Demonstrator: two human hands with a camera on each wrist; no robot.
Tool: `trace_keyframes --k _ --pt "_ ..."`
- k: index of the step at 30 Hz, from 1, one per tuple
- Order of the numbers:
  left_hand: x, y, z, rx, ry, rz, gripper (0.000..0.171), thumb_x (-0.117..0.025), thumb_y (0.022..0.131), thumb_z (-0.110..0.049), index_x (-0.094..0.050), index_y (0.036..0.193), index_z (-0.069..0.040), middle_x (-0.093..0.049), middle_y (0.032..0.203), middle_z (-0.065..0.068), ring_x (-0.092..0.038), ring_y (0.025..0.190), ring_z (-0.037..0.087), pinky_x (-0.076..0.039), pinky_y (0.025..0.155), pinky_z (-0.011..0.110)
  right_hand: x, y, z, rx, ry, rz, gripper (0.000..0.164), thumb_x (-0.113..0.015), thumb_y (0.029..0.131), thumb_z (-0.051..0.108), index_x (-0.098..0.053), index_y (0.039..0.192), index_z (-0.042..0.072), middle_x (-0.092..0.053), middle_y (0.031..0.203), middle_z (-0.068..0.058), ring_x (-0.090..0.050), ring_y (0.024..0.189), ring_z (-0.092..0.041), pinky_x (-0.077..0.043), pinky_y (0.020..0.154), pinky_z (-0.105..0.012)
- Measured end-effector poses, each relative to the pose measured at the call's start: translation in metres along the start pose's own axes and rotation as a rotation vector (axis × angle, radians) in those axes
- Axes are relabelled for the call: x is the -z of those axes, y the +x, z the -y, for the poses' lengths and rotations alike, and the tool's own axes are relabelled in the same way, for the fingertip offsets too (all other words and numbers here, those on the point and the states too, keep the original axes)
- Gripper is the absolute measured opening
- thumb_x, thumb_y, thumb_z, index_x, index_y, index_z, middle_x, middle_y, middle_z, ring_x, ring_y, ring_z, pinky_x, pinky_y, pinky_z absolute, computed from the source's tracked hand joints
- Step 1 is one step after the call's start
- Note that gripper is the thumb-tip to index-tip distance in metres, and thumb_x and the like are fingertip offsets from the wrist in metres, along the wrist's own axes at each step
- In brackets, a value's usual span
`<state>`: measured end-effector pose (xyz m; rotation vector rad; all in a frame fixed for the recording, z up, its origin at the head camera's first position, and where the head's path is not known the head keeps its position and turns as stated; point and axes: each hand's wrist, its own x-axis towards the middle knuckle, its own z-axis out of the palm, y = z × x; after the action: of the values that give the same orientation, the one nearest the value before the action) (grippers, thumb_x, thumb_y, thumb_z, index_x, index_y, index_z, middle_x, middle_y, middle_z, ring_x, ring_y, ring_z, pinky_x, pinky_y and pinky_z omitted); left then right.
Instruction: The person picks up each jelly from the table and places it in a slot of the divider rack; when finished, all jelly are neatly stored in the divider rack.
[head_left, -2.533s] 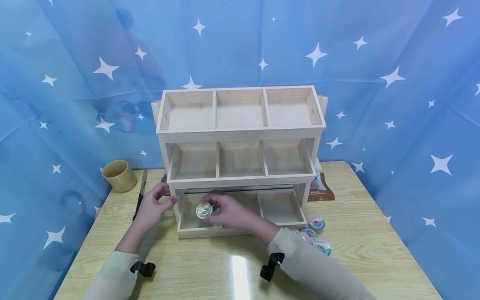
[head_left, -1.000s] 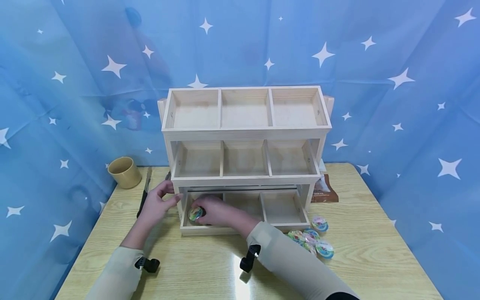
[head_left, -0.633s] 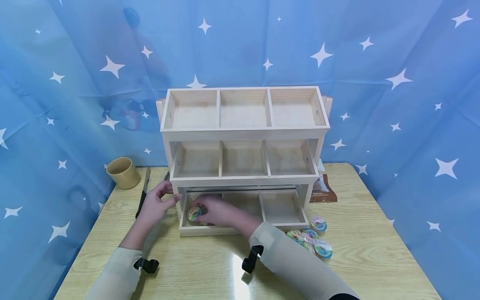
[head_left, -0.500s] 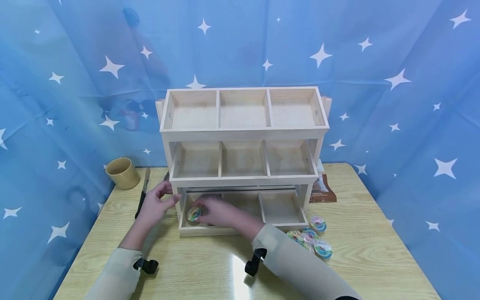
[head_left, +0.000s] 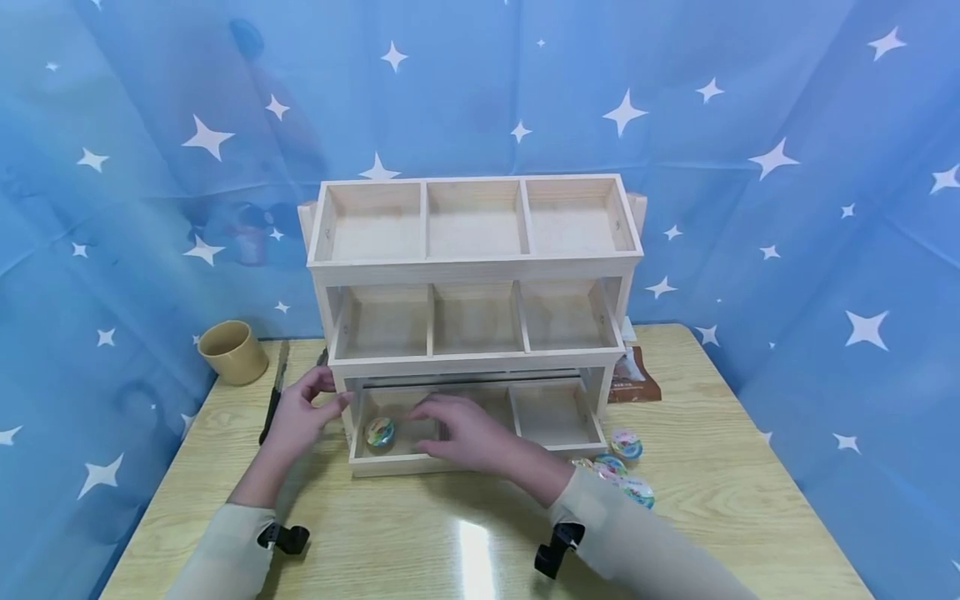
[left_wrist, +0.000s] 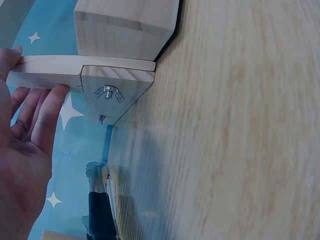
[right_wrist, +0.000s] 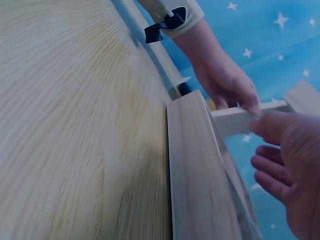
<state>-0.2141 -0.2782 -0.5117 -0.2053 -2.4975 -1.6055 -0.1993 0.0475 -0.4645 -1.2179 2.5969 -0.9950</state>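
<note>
A three-tier wooden rack (head_left: 480,271), each tray split into three compartments, stands on the table. My left hand (head_left: 298,417) pinches its left side post (left_wrist: 47,65), thumb on one face and fingers against the other in the left wrist view. One small round cup with a shiny colourful lid (head_left: 380,432) sits in the left compartment of the bottom tray (head_left: 427,465). Just right of that cup, my right hand (head_left: 471,433) hovers over the tray, holding nothing, fingers loosely bent. The right wrist view shows a gap between its thumb and fingers (right_wrist: 272,170).
Several similar cups (head_left: 626,443) lie on the table by the rack's right front corner, partly behind the right sleeve. A tan mug (head_left: 234,354) and a black-handled tool (head_left: 272,404) are at left. A brown packet (head_left: 637,382) lies behind right.
My right hand has carried the cup down into the bottom left compartment, let go and drawn back to the right. The left hand keeps its hold on the post.
</note>
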Motion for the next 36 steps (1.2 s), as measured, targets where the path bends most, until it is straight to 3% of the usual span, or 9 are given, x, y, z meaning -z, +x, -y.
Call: trace_keyframes --k 8,12,17,22,29,36 --pt "0.000 -0.002 -0.002 0.007 0.020 -0.018 0.040 -0.082 0.104 -0.022 -0.069 0.138 -0.006 -0.075 0.124 0.016 -0.064 0.112 0.011 -0.048 0.106 0.057 0.017 -0.037 -0.014 0.057 0.032 -0.086 0.034 -0.083 0.099 0.012 -0.074 0.131 0.005 -0.074 0.134 -0.008 -0.063 0.138 -0.035 -0.049 0.118 -0.051" --pt "0.000 -0.003 -0.004 -0.005 0.062 -0.028 0.039 -0.081 0.104 -0.022 -0.069 0.138 -0.007 -0.076 0.123 0.015 -0.065 0.111 0.010 -0.055 0.097 0.042 0.026 -0.057 -0.020 0.013 0.060 -0.084 0.032 -0.080 0.101 0.014 -0.073 0.131 0.006 -0.073 0.136 -0.010 -0.059 0.143 -0.040 -0.047 0.118 -0.056" --pt "0.000 -0.002 -0.007 0.002 0.061 -0.012 0.040 -0.081 0.104 -0.022 -0.069 0.140 -0.008 -0.075 0.124 0.016 -0.065 0.114 0.019 -0.059 0.083 0.027 0.035 -0.083 -0.030 -0.021 0.062 -0.114 0.032 -0.083 0.099 0.011 -0.074 0.130 0.011 -0.073 0.133 -0.005 -0.070 0.124 -0.024 -0.057 0.107 -0.045" --pt "0.001 -0.002 -0.008 0.030 0.056 0.005 0.045 -0.082 0.103 -0.024 -0.067 0.143 -0.009 -0.073 0.128 0.016 -0.064 0.119 0.027 -0.060 0.083 0.027 0.044 -0.108 -0.040 -0.041 0.065 -0.181 0.029 -0.085 0.098 0.009 -0.076 0.125 0.013 -0.075 0.127 -0.003 -0.071 0.119 -0.023 -0.060 0.102 -0.046" --pt "0.003 -0.002 -0.008 0.034 0.043 0.017 0.047 -0.083 0.103 -0.026 -0.067 0.145 -0.011 -0.072 0.130 0.015 -0.063 0.121 0.025 -0.060 0.083 0.028 0.062 -0.140 -0.055 -0.129 0.057 -0.255 0.029 -0.085 0.096 0.007 -0.077 0.124 0.011 -0.075 0.124 -0.004 -0.072 0.111 -0.029 -0.063 0.093 -0.050" --pt "0.002 -0.002 -0.008 0.033 0.031 0.018 0.042 -0.083 0.103 -0.025 -0.069 0.139 -0.010 -0.073 0.126 0.015 -0.064 0.120 0.027 -0.059 0.083 0.028 0.080 -0.175 -0.079 -0.193 0.008 -0.377 0.032 -0.087 0.092 -0.001 -0.078 0.119 0.014 -0.076 0.120 -0.009 -0.073 0.102 -0.032 -0.064 0.081 -0.040"
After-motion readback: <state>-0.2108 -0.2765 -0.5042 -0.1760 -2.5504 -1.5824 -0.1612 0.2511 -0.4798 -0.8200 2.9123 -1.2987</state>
